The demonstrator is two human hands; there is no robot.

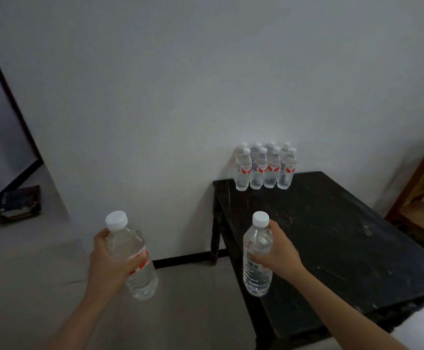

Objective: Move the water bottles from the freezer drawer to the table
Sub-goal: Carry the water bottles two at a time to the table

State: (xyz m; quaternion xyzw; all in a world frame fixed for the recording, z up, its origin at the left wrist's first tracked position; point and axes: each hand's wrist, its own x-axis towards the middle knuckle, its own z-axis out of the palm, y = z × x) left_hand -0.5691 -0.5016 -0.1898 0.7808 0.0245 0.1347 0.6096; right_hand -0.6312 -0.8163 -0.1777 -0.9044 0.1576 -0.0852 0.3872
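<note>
My left hand [110, 258] grips a clear water bottle [140, 276] with a white cap and red label, held tilted over the floor left of the table. My right hand [279, 251] grips a second clear water bottle [256, 274], upright, at the table's left edge. The black table [332, 236] stands against the wall on the right. Several water bottles [265, 168] stand in two rows at its far left corner, by the wall. The freezer drawer is out of view.
A wooden chair [423, 198] stands right of the table. A dark book-like object [20, 204] lies on the floor at the left, below a dark-framed panel [1, 127]. The white wall runs behind the table.
</note>
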